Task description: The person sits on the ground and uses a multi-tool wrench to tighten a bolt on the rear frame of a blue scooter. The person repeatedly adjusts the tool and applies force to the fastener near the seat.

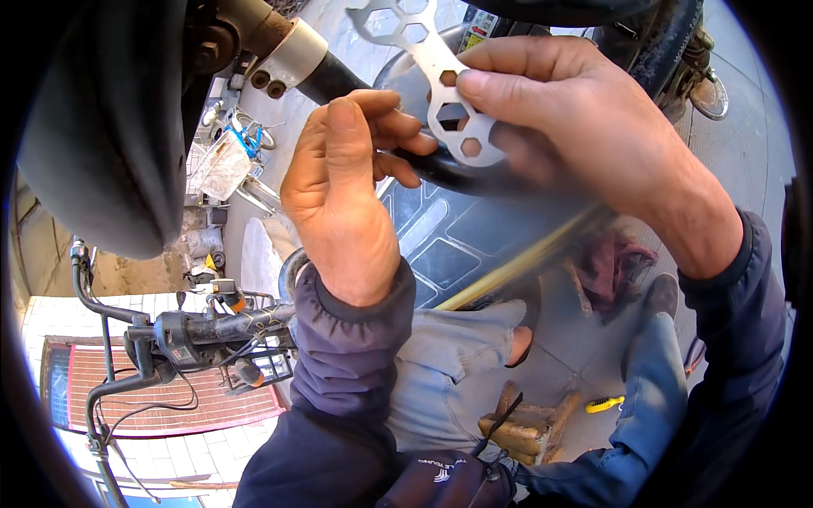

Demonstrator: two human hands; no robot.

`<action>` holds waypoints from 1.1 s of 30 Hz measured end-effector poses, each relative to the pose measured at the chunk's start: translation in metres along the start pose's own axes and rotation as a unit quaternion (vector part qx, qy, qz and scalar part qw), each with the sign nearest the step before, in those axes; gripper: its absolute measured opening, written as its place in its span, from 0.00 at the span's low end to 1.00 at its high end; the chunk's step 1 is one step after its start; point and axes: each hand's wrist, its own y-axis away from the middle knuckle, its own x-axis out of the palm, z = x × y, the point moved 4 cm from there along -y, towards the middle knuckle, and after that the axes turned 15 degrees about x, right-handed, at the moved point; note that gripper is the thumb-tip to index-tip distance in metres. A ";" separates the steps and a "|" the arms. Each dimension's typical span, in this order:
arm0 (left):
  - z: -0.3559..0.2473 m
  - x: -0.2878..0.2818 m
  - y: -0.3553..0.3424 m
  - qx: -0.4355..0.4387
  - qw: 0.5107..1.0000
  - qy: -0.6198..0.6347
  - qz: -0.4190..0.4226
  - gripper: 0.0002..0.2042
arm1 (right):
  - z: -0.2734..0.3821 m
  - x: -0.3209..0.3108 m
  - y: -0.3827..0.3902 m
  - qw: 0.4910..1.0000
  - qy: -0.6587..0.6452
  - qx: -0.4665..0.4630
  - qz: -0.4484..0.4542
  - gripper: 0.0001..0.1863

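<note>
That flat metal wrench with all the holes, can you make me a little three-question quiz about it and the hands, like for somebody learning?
1. True or false: the flat metal wrench has six-sided holes cut through it.
2. Which hand pinches the wrench? A) left hand B) right hand C) neither
3. Fill in: the left hand curls its fingers around a black ____.

Key
1. True: several hexagonal holes show along the plate.
2. B: the right hand holds it, its thumb pressed on the plate.
3. Tube: the black tube runs down from a silver clamp and passes under both hands.
</note>
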 end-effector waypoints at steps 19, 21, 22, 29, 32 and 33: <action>-0.012 0.008 -0.009 0.032 0.991 0.126 -0.040 0.14 | 0.009 0.024 0.003 0.980 -0.014 -0.197 0.024 0.05; -0.009 0.005 -0.009 0.043 0.987 0.149 -0.038 0.16 | 0.011 0.025 -0.001 0.977 -0.011 -0.212 0.014 0.05; -0.008 0.004 -0.009 0.043 0.988 0.142 -0.040 0.16 | 0.011 0.024 -0.005 0.977 0.000 -0.215 0.001 0.05; -0.003 -0.006 -0.005 0.033 0.993 0.090 -0.070 0.17 | 0.011 0.032 -0.015 0.966 0.012 -0.256 -0.033 0.05; -0.001 -0.009 -0.004 0.025 0.994 0.077 -0.074 0.17 | 0.010 0.033 -0.020 0.964 0.023 -0.261 -0.037 0.05; 0.000 -0.010 -0.004 0.022 0.994 0.074 -0.077 0.16 | 0.009 0.034 -0.022 0.962 0.023 -0.267 -0.041 0.05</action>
